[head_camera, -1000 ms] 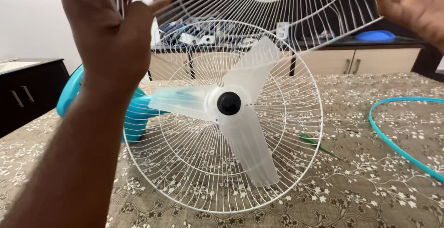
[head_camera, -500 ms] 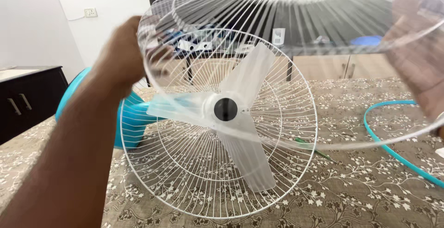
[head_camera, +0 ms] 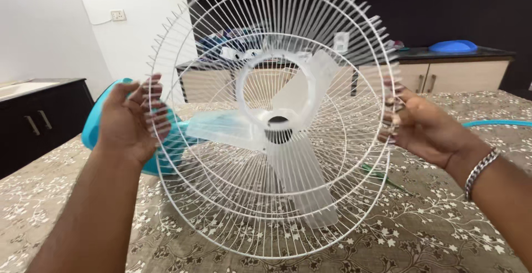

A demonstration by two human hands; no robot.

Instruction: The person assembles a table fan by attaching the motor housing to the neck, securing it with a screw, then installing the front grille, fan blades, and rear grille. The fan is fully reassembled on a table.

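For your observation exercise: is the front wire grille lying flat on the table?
No: the left hand and right hand hold the front wire grille upright by its rim, before the fan blades.

White wall [head_camera: 44,23] at left, switch plate [head_camera: 117,14] on it. Black cabinet [head_camera: 39,123] with metal handles below. Dark wall [head_camera: 454,4] at right behind low beige sideboard [head_camera: 465,76], dark top. Brown floral cloth [head_camera: 438,234] covers surface in foreground. Even, bright light.
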